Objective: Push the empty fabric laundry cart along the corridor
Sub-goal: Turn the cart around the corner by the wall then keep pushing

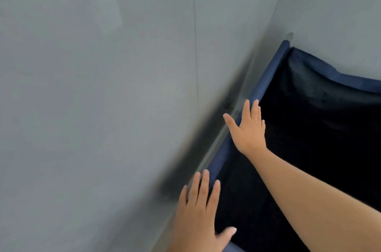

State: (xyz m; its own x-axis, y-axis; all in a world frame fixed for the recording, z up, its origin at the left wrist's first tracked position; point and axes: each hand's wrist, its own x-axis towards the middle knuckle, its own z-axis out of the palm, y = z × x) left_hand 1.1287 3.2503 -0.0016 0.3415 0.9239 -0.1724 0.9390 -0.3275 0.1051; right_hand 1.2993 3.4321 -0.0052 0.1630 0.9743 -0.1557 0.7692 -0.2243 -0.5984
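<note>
Along the right side of the view, the laundry cart (309, 138) sits close against a grey wall (103, 86), its navy fabric rim (268, 74) running diagonally from the lower middle up toward a corner post. Its dark interior shows nothing inside, so it looks empty, as the task says.

Both hands are spread flat with fingers apart, not clamped on anything. The left hand (201, 216) lies at the near end of the rim, fingertips over the edge and thumb turned toward the bag. The right hand (248, 130) rests farther along the same rim, fingers pointing up the rail; whether its palm presses down or only hovers just above, I cannot tell (the frame is motion-blurred there).

Judging by the sagging cloth at the far edge, the bag is soft and will give under a push, while the padded rail along the side looks stiff enough to carry force. An empty cart should be light and roll easily, so the rail is the place to take hold, with the hands well apart on it for steering away from the wall.

Count: one cart, one rim rail in use, two hands.
</note>
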